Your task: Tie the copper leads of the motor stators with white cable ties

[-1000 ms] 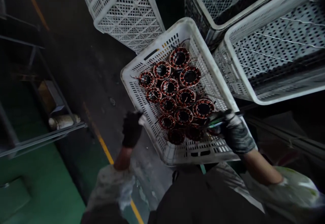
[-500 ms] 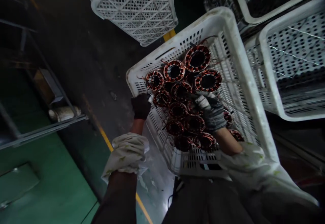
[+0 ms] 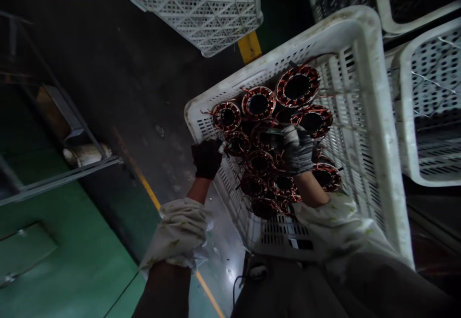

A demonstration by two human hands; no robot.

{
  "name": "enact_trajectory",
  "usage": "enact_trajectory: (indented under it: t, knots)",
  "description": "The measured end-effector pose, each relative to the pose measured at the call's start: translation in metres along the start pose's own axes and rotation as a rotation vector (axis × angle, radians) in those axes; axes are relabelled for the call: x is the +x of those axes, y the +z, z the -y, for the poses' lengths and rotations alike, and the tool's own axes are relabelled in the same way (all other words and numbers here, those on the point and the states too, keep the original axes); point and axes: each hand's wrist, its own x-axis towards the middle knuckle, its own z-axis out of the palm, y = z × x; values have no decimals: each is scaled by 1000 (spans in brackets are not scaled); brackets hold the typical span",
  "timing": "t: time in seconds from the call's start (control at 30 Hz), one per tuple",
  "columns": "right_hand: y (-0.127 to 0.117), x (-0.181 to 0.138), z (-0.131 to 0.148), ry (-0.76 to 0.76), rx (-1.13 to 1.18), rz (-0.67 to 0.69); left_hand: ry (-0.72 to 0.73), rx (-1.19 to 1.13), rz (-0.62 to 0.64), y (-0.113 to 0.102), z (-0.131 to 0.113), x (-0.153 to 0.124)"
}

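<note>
Left hand [image 3: 206,158]: dark-gloved, grip clenched on the left rim of the white crate [image 3: 374,116], centre of frame.
Right hand [image 3: 298,149]: grey-gloved, inside the crate, resting among the copper-wound stators [image 3: 258,103]; grip state cannot be told.
Stators: packed upright, touching, filling the crate's left half.
Surroundings: empty crates [image 3: 201,6] at upper centre and right; green floor [image 3: 65,260] at lower left.

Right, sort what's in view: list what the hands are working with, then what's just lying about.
In hand:
- left hand, gripping the rim of the crate
- right hand, down among the copper-wound stators in that crate

Lying about:
- upturned crate on the floor
- crates at right, holding no stators
- metal rack
- yellow floor line
</note>
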Motion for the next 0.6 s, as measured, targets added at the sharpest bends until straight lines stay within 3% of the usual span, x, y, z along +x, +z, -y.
enact_trajectory:
  t: [0.07, 0.13, 0.33, 0.47, 0.6]
  knots:
    - [12, 19, -10, -61, -190, -208, -5, -3, 12, -1, -1, -1]
    - [23, 39, -20, -84, -376, -330, 4, -7, 15, -2, 0, -1]
    - [48, 73, -63, -132, -494, -306, 36, 24, 21, -2, 4, -2]
    - [59, 85, -97, -56, -535, -222, 36, 56, 29, -1, 7, -1]
    - [63, 99, -111, -14, -674, -164, 32, 85, 44, 1, 9, -1]
